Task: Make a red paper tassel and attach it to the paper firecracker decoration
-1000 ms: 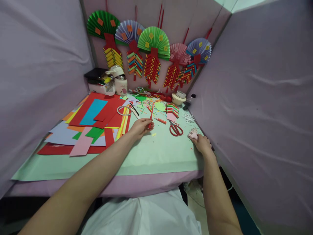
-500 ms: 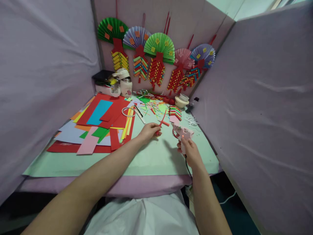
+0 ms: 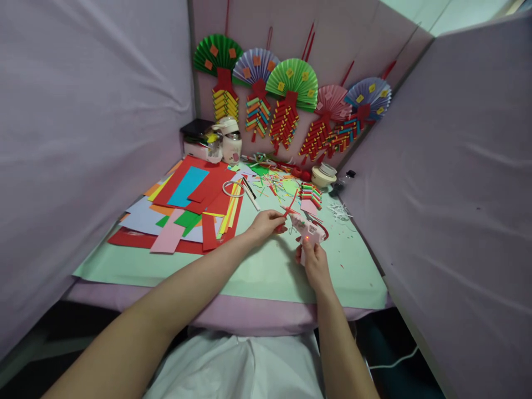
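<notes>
My left hand is closed on a thin red paper strip, which points up and away over the table. In my right hand is a pale pink glue gun with an orange light glowing on its side. Its nozzle end is close to my left fingertips; whether it touches the strip I cannot tell. Just beyond the gun a red ring-shaped thing shows partly. Behind lies a row of small rolled paper firecrackers on a pink paper piece.
Coloured paper sheets are piled at left, with a white ring and a white-and-black cutter or pen beside them. Paper scraps, a cream jar and a white bottle stand farther back. Paper fans hang on the wall.
The glue gun in my right hand has moved left, up to my left hand and the red strip. My view has turned a little to the left.
</notes>
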